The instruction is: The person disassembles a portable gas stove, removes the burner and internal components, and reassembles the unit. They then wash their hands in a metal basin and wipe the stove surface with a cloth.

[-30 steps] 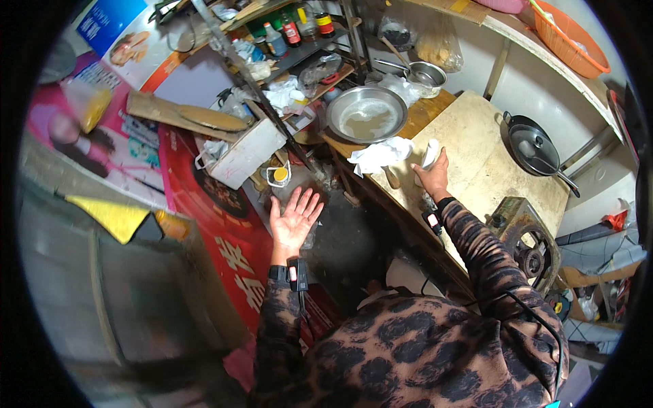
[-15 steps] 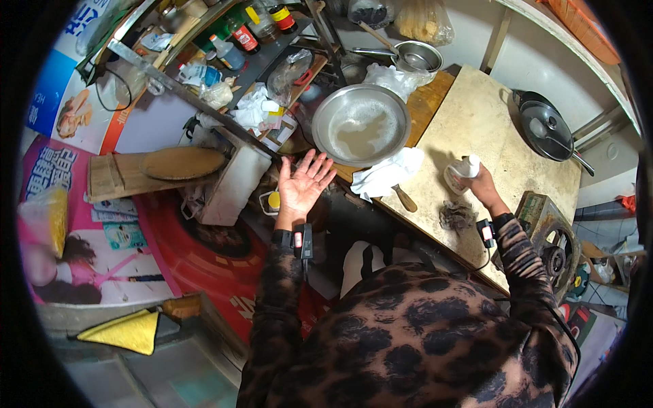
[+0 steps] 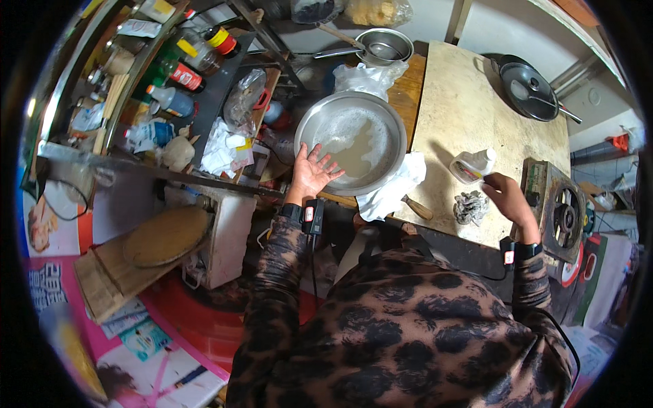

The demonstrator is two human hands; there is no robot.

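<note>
My left hand [image 3: 311,171] is open, palm up, its fingers over the near rim of a wide metal basin [image 3: 354,141] holding cloudy, foamy water. My right hand [image 3: 505,197] is over the pale tabletop [image 3: 469,102], fingers loosely curled, just below a small clear bottle with a white cap [image 3: 472,165] lying on its side; it looks let go of. A crumpled grey scrubber [image 3: 469,207] sits just left of that hand. A white cloth [image 3: 392,192] hangs over the table edge between basin and scrubber.
A dark lidded pan [image 3: 527,88] sits at the table's far right. A small metal pot [image 3: 386,45] stands behind the basin. A cluttered shelf of bottles and jars [image 3: 177,75] runs on the left. A boxy metal fan unit [image 3: 561,217] is at right.
The view has swung toward the table. My left hand rose from low beside the table to the basin rim. My right hand set the small bottle down and drew back.
</note>
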